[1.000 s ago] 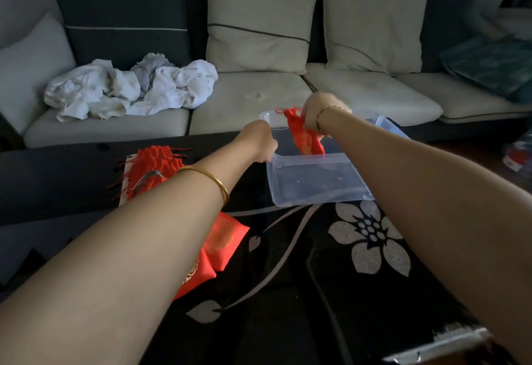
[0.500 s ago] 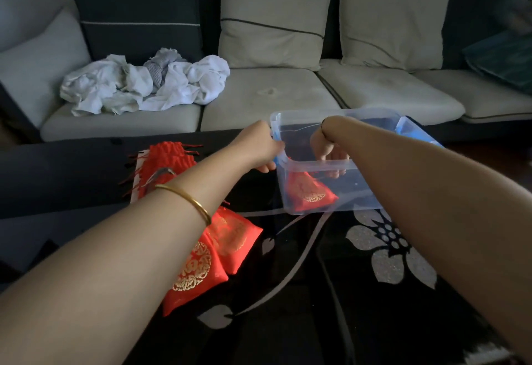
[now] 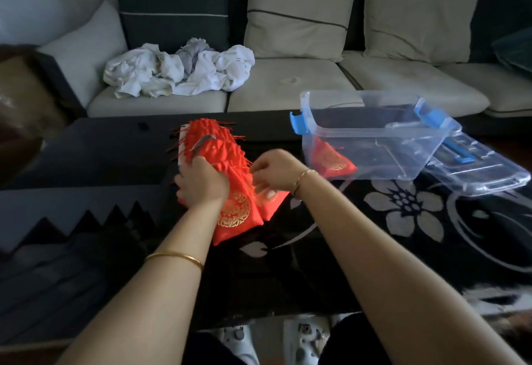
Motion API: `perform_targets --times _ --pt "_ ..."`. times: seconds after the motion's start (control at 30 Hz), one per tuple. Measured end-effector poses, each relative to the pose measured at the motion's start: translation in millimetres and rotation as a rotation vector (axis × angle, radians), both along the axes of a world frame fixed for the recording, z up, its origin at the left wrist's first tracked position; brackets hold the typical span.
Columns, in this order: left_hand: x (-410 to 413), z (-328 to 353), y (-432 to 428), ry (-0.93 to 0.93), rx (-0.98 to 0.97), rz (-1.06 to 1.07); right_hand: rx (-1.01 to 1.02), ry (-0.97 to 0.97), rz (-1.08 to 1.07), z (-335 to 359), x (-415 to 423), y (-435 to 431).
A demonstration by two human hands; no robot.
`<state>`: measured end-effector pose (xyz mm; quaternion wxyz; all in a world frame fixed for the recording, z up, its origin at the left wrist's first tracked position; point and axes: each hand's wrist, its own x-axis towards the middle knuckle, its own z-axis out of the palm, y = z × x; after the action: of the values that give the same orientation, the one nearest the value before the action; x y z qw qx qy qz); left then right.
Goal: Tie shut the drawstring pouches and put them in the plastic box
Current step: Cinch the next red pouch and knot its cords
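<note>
A black glass table [image 3: 316,272] with white flowers fills the foreground; on it the left hand [image 3: 201,184] grips the gathered neck of a red pouch [image 3: 234,216]; the right hand [image 3: 275,172] curls its fingers just beside that grip, its hold unclear; beyond the grip lies the pouch pile [image 3: 214,141]; farther right, 1 lone pouch [image 3: 335,161] sits inside the plastic box [image 3: 374,131].

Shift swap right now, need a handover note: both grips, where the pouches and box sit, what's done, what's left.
Left grip holds the front pouch at its neck end, on the table.
Right grip is beside it, fingers at the pouch necks; what they pinch, can't tell.
Done: one boxed pouch in the plastic box; lid off beside it.
Left: tie the front pouch, box it, then its neighbour and the stack behind.
</note>
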<state>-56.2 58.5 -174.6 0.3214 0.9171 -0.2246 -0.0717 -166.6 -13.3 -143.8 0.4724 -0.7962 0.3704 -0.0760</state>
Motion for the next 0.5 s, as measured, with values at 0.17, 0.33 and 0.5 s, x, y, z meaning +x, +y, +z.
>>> perform_targets --times 0.17,0.33,0.5 --pt "8 -13 7 -0.014 0.096 -0.02 -0.276 0.114 -0.068 -40 23 11" --pt "19 -9 13 -0.052 0.107 -0.102 -0.269 0.038 -0.156 -48 29 9" --pt "12 23 20 0.107 -0.031 -0.381 0.072 -0.133 -0.093 -26 -9 0"
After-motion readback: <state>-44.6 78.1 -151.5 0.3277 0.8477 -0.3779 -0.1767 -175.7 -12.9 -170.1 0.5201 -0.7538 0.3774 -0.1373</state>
